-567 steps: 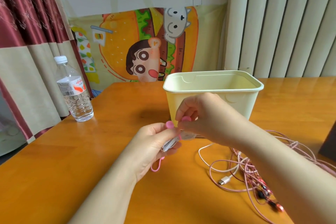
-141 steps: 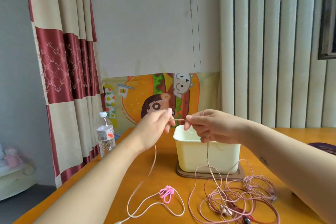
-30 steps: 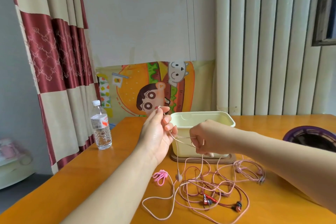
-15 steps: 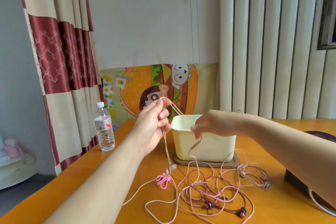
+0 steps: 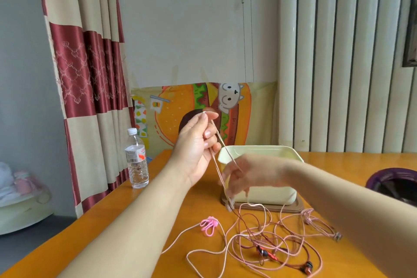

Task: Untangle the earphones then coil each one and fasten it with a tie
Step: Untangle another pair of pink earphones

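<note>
The left hand [image 5: 196, 149] is raised above the far left part of the glossy orange wooden table [image 5: 352, 165], its thumb and forefinger pinched together on a thin pink earphone cord [image 5: 217, 160] at the fingertips [image 5: 205, 117], the other fingers curled loosely beside it. From there the cord drops at a slant to the right hand [image 5: 246, 175], which hangs lower, in front of the pale cream plastic box [image 5: 270, 196]; that hand is blurred, its fingers point down around the strand, and whether they clamp it cannot be told. Below, the cord joins a loose tangle of pink earphone cords [image 5: 282, 239] spread on the near right of the table, with red earbuds [image 5: 307, 267] lying in it. A small pink looped tie [image 5: 209, 224] lies on the table just left of the tangle, apart from both hands. The box stands on a flat brown lid [image 5: 295, 208]. A clear plastic water bottle [image 5: 136, 165] stands at the table's far left edge, near a red and cream curtain [image 5: 85, 74].
</note>
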`<state>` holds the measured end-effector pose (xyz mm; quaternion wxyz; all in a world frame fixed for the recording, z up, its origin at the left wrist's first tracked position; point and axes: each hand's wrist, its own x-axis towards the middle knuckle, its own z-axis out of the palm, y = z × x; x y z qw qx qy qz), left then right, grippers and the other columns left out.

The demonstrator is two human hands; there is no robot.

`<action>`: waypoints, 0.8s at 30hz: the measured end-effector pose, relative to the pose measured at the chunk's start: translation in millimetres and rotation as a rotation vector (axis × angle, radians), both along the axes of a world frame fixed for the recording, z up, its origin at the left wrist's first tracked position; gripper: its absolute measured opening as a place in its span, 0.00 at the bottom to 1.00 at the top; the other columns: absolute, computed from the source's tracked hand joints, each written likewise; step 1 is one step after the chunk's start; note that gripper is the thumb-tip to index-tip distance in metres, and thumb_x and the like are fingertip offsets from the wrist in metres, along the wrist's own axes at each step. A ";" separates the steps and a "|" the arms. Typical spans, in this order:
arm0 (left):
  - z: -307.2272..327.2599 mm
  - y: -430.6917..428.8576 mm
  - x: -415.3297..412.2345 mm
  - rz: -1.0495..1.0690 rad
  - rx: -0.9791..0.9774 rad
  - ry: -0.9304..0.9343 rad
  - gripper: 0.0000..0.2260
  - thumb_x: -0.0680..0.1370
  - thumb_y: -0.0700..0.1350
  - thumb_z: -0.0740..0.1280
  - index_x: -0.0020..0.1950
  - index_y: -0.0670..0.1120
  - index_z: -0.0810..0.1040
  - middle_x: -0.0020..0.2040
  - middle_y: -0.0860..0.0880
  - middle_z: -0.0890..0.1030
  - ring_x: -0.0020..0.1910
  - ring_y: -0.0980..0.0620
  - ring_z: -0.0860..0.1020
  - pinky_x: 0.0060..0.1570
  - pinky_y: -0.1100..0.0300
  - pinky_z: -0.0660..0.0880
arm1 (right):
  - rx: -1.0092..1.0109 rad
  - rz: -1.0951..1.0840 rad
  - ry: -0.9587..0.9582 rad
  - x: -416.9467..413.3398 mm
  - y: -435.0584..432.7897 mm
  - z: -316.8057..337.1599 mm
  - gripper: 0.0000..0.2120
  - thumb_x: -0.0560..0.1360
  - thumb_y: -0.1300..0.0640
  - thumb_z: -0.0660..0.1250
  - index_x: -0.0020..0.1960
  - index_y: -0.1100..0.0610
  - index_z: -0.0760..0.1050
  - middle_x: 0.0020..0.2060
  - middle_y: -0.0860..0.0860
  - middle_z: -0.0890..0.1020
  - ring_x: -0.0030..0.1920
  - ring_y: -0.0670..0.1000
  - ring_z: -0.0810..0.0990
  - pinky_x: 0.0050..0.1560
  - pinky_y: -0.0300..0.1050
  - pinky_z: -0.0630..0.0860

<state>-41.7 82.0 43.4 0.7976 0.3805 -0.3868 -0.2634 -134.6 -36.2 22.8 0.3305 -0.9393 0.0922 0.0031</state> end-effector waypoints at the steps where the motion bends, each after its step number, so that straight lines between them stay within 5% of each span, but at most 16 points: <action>1: -1.8 -1.3 -1.9 -0.004 -0.002 0.008 0.13 0.83 0.44 0.54 0.45 0.46 0.74 0.25 0.54 0.64 0.22 0.60 0.60 0.30 0.65 0.62 | -0.101 0.004 0.040 1.2 1.9 -7.2 0.13 0.70 0.56 0.73 0.55 0.52 0.79 0.42 0.47 0.83 0.42 0.49 0.78 0.46 0.40 0.75; 6: -4.4 -3.3 -3.5 0.008 -0.013 0.033 0.13 0.83 0.45 0.54 0.45 0.45 0.74 0.25 0.54 0.64 0.23 0.59 0.60 0.30 0.65 0.62 | -0.220 0.014 0.069 -1.2 1.7 -22.8 0.05 0.71 0.54 0.73 0.46 0.47 0.81 0.44 0.44 0.83 0.44 0.44 0.79 0.48 0.36 0.73; 10: -0.2 -3.0 -1.6 0.006 -0.048 0.101 0.13 0.83 0.45 0.54 0.45 0.46 0.75 0.25 0.54 0.64 0.22 0.59 0.60 0.28 0.67 0.63 | -0.090 0.013 0.074 -3.0 5.2 -24.9 0.12 0.70 0.57 0.74 0.52 0.50 0.77 0.46 0.44 0.83 0.41 0.40 0.79 0.42 0.28 0.71; 13: -0.3 -3.0 -2.8 0.000 -0.063 0.126 0.13 0.83 0.45 0.54 0.45 0.46 0.75 0.25 0.54 0.64 0.22 0.59 0.60 0.27 0.67 0.63 | -0.125 0.028 0.046 -2.1 7.6 -32.1 0.13 0.70 0.51 0.74 0.53 0.49 0.77 0.46 0.44 0.82 0.43 0.42 0.79 0.42 0.31 0.72; 18: -4.0 -1.5 -1.3 0.015 -0.067 0.141 0.13 0.83 0.45 0.54 0.45 0.46 0.75 0.26 0.54 0.64 0.22 0.59 0.59 0.26 0.68 0.64 | 0.044 0.055 -0.005 -8.2 7.2 -35.0 0.06 0.71 0.56 0.73 0.46 0.51 0.77 0.37 0.46 0.79 0.36 0.43 0.77 0.38 0.33 0.75; 24: -27.2 2.5 9.2 0.152 0.088 -0.004 0.13 0.83 0.45 0.54 0.45 0.46 0.75 0.25 0.54 0.64 0.23 0.59 0.60 0.29 0.65 0.62 | -0.145 -0.023 -0.008 -19.0 -3.3 -29.3 0.08 0.67 0.49 0.76 0.41 0.46 0.77 0.40 0.47 0.82 0.42 0.47 0.79 0.47 0.42 0.77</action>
